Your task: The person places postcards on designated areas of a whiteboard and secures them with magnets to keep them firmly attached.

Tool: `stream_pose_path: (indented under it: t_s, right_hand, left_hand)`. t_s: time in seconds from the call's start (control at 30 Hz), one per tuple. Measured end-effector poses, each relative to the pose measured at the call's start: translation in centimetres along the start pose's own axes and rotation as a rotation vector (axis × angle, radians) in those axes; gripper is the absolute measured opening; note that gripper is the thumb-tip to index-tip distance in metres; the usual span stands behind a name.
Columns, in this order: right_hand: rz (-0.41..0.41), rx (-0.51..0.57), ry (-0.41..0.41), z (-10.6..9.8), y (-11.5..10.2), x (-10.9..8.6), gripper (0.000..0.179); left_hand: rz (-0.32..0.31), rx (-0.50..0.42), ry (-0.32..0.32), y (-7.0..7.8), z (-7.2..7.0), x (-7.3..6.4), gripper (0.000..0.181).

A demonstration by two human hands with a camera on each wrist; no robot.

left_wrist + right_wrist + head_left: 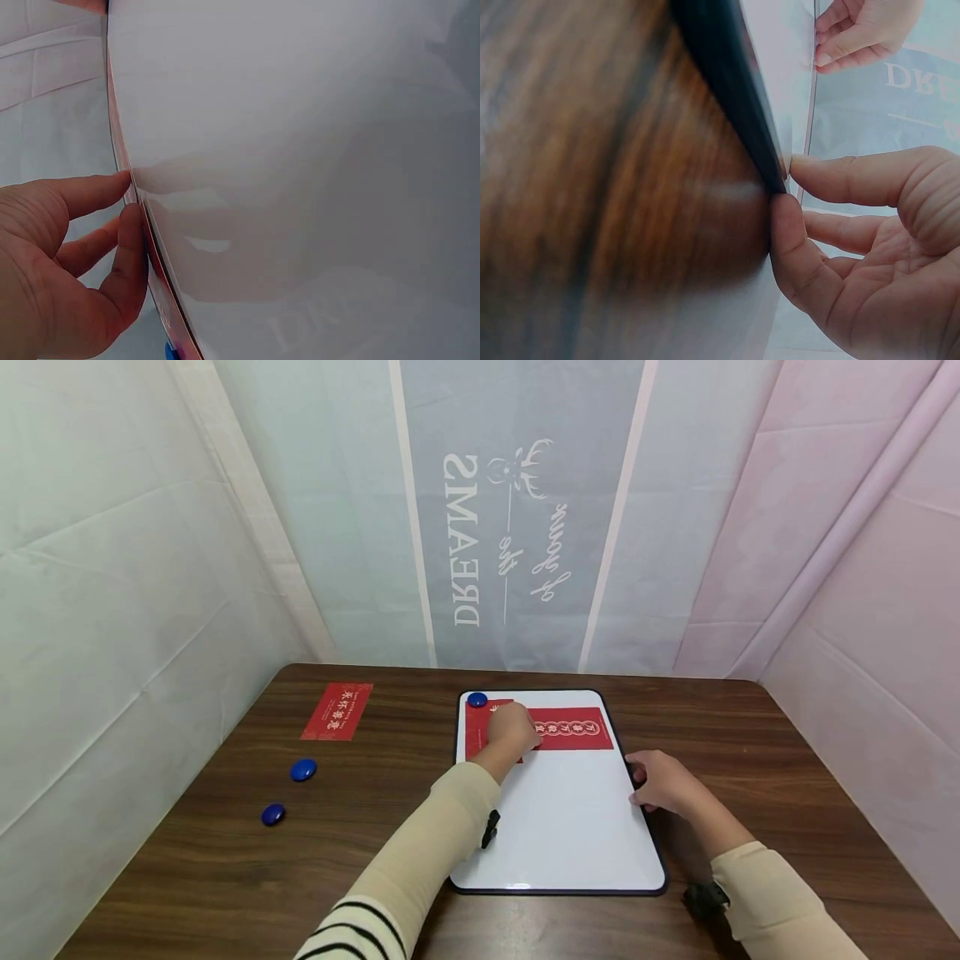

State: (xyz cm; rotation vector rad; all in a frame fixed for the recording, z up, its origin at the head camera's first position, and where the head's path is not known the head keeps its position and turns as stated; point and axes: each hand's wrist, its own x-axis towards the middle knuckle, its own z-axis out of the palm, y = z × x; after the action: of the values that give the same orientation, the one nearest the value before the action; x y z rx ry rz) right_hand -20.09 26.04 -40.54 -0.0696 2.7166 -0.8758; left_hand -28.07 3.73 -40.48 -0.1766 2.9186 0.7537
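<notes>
A whiteboard [570, 827] with a dark frame lies on the table. My left hand [512, 731] reaches over its upper part, fingertips on the red cards there. One red card [585, 729] with light characters lies to its right; another red card [477, 739], partly hidden by the hand, lies to its left. In the left wrist view the left thumb and fingers [131, 247] touch the surface, slightly apart. My right hand [663, 783] pinches the board's right edge, thumb on top and fingers below, as the right wrist view shows. A blue round magnet [477, 699] sits at the board's top left corner.
At the left of the brown wooden table [360, 860] lie a third red card [337, 712] and two blue round magnets, one [303, 769] behind the other [273, 814]. Hanging cloth [517, 527] with mirrored lettering closes off the back, and pale cloth stands at both sides.
</notes>
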Motion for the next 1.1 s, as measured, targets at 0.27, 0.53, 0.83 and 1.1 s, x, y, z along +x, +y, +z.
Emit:
stream_pose_path:
  t_s: [0.27, 0.53, 0.83, 1.1]
  right_hand:
    - [-0.003, -0.004, 0.006, 0.0, 0.1, 0.0, 0.068]
    - [-0.007, -0.001, 0.009, 0.1, 0.2, -0.1, 0.069]
    - [-0.004, -0.005, 0.007, 0.0, 0.2, -0.1, 0.069]
    - [-0.004, -0.012, 0.008, 0.1, 0.1, -0.2, 0.068]
  left_hand:
    - [-0.018, 0.050, 0.007, 0.3, 0.1, -0.1, 0.059]
    - [-0.006, 0.021, -0.003, 0.1, 0.0, -0.2, 0.054]
    - [0.063, -0.085, -0.024, -0.7, -0.7, -0.5, 0.026]
    - [0.228, -0.133, -0.025, -1.7, -1.6, -0.8, 0.026]
